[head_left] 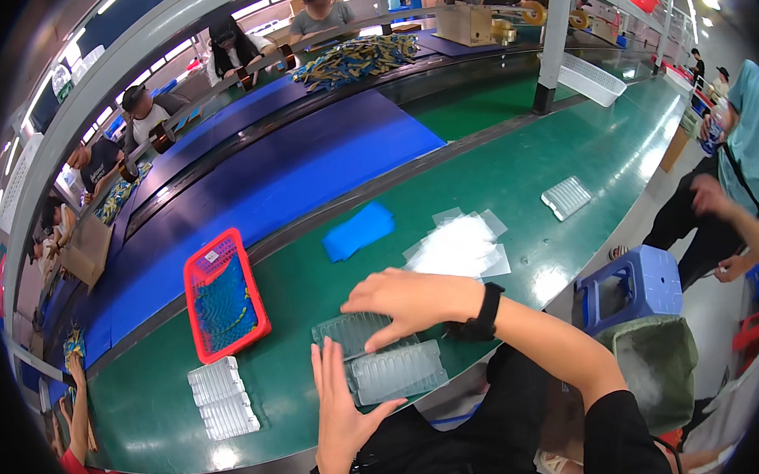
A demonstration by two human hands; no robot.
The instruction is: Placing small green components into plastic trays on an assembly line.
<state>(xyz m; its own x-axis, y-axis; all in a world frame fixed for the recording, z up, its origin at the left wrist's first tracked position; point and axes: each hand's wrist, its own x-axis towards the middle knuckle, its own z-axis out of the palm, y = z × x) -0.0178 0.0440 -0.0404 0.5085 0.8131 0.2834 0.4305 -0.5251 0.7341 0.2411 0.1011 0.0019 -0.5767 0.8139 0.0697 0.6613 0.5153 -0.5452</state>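
Observation:
A clear ribbed plastic clamshell tray [399, 371] lies unfolded on the green table in front of me, its two halves one behind the other. My left hand [341, 411] is at the tray's left edge, fingers stretched upward and thumb apart along the near edge. Over the far half reaches my right hand [413, 302], its fingers spread and the thumb near the fold between the halves. Part of the far half is hidden under it. Beyond my right hand lie a spread pile of translucent white sheets [455, 246] and a stack of blue sheets [359, 231].
To the left stand a red basket [197, 319] holding blue-and-yellow packets and, nearer, more clear trays [222, 400]. Another clear tray [566, 198] lies at the right. A blue conveyor belt [307, 168] runs behind. Blue stool [631, 288] and green bin [652, 369] stand right; people work around.

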